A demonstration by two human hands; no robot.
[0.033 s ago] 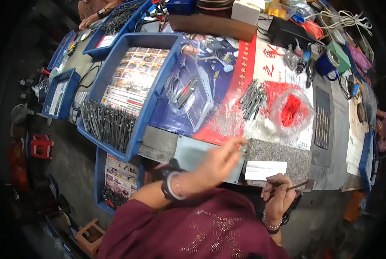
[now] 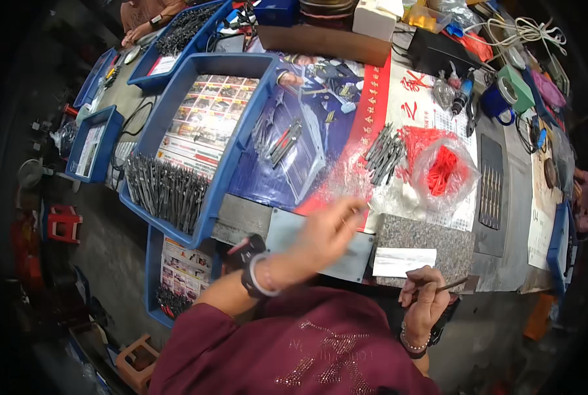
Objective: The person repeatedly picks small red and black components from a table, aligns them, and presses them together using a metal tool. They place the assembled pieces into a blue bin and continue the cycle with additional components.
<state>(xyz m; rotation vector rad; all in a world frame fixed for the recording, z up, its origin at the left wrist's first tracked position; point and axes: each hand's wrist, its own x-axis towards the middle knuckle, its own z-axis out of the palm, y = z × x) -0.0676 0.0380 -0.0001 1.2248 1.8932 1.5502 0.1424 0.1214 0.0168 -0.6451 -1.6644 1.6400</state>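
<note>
My left hand [image 2: 327, 232] is over the pale blue-grey plate [image 2: 287, 225] at the front edge of the bench, fingertips toward the red strip of a poster. Motion smears its fingers, so I cannot make out whether they hold anything. Low on the right, my right hand [image 2: 425, 294] is closed on a thin brown rod [image 2: 453, 284] that points right. Just beyond that hand, a folded white paper [image 2: 404, 261] lies on a speckled stone slab [image 2: 425, 232]. Farther off are a pile of dark slim metal pieces [image 2: 386, 153] and a clear bag of red strips [image 2: 444, 170].
A large blue tray [image 2: 213, 209] with rows of dark slim pieces stands at left. Several such pieces [image 2: 284, 143] lie on the poster. At right are a dark strip of thin rods [image 2: 490, 187] and a blue mug [image 2: 498, 100]. Another person's hands [image 2: 136, 33] show far left.
My left hand has shifted a little left and away from me, off the slab's edge. My right hand and the brown rod stay in place.
</note>
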